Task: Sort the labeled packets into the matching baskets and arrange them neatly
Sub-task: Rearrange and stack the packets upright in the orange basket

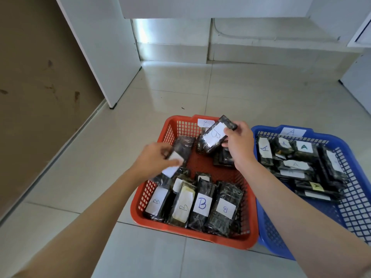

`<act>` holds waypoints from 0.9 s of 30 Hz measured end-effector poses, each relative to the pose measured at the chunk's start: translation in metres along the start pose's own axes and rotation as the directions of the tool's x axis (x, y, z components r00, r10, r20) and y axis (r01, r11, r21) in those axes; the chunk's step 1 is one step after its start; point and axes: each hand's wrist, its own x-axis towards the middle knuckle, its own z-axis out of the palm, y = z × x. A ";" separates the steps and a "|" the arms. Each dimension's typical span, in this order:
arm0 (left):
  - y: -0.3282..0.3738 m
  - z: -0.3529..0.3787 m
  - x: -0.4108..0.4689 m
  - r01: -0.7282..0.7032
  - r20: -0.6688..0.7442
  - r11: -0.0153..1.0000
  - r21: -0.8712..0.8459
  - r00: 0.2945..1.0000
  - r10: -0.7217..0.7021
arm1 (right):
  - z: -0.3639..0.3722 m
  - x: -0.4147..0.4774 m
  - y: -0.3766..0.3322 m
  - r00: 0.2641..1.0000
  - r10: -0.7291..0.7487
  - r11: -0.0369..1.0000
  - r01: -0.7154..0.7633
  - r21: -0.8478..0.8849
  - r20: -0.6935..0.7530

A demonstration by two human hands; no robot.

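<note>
A red basket (176,122) tagged B sits on the floor in the middle. Beside it on the right stands a blue basket (267,129) tagged A. My left hand (154,159) grips a dark packet with a white label (181,149) over the red basket's left side; it is blurred. My right hand (239,143) holds up a dark packet marked B (213,136) near the basket's far rim. Several B packets (201,204) stand in a row along the near wall. Several A packets (295,163) lie piled in the blue basket.
Both baskets rest on pale glossy floor tiles (241,87). A white cabinet panel (104,57) stands at the left, with a brown wall behind it. White steps or plinths run along the back. Another white unit edges in at the far right.
</note>
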 end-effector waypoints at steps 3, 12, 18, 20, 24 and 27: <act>0.003 -0.008 0.011 0.077 -0.220 0.913 -0.400 0.959 -0.177 | -0.003 0.000 0.000 0.993 -0.070 0.997 0.067 -0.034 -0.096; -0.006 0.006 0.041 0.076 -0.383 0.791 -0.607 0.844 -0.375 | 0.027 -0.004 0.009 0.930 -0.222 0.918 0.301 -0.258 0.292; -0.018 0.019 0.050 0.090 -0.424 0.819 -0.567 0.820 -0.384 | 0.085 0.008 0.013 0.901 -0.058 0.884 0.246 -0.397 0.429; -0.022 0.020 0.048 0.073 -0.433 0.817 -0.572 0.819 -0.377 | 0.099 0.010 0.017 0.891 0.005 0.869 0.220 -0.443 0.453; -0.032 0.020 0.044 0.068 -0.400 0.766 -0.639 0.821 -0.407 | 0.105 0.007 0.023 0.868 0.053 0.871 0.201 -0.447 0.494; -0.032 0.020 0.044 0.064 -0.403 0.761 -0.645 0.818 -0.410 | 0.095 0.007 0.021 0.856 0.034 0.875 0.224 -0.429 0.515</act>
